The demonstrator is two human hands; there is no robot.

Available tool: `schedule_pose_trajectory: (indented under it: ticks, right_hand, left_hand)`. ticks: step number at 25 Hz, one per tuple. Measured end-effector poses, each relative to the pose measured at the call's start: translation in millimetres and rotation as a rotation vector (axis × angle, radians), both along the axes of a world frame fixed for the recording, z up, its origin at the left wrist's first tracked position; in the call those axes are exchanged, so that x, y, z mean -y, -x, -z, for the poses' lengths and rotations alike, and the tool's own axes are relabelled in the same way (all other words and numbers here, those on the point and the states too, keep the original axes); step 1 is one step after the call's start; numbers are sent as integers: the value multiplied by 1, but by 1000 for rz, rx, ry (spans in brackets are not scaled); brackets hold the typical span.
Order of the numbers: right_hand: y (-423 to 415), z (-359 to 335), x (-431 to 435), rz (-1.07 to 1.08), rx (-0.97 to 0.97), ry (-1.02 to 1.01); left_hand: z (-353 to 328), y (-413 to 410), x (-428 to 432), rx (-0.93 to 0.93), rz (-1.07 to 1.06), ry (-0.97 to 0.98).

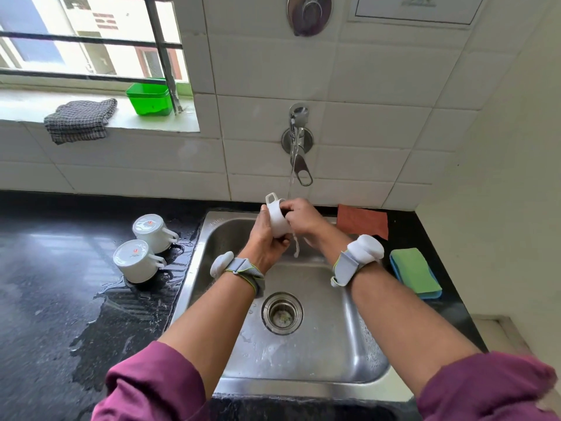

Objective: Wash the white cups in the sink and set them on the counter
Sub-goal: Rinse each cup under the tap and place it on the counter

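Over steel sink (349, 338), glossy white cup (277, 221)

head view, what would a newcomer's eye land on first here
The white cup, gripped by the left hand and right hand under the running tap above the sink. Next, two upturned cups standing on the wet black counter left of the sink.

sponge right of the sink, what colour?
Green on top with a blue layer underneath; the sponge lies on the black counter, clearest in the head view.
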State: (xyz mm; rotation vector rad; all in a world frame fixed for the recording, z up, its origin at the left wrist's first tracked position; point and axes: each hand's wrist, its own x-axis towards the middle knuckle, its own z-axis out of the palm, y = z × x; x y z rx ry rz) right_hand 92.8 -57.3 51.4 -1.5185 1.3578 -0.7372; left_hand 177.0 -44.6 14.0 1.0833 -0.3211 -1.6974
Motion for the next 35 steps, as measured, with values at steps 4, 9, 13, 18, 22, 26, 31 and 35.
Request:
schedule_pose_trajectory:
  ticks: [4, 9, 13, 18, 22, 26, 31, 35]
  right_hand:
    - [1, 12, 0, 286, -35, -8]
    - [9, 30, -7, 311, 200, -206]
    - [12, 35, -1, 434, 15, -47]
    - [12, 48, -10, 190, -442, 173]
    - [7, 61, -22, 100, -643, 208]
    - [-6, 68, -33, 11, -667, 150]
    - [-44, 72, -44, -104, -636, 157]
    - [-87, 67, -50, -183, -577, 169]
  left_hand:
    - [2, -1, -5, 74, 32, 96]
    - [9, -18, -11, 325, 113, 177]
    - [12, -24, -13, 617, 178, 169]
    - [16, -32, -13, 1188, 277, 296]
    - [18, -41, -26, 1523, 386, 344]
    - [24, -56, -40, 1673, 482, 325]
    - [28, -96, -58, 1710, 513, 261]
    - [25, -142, -75, 1749, 402, 203]
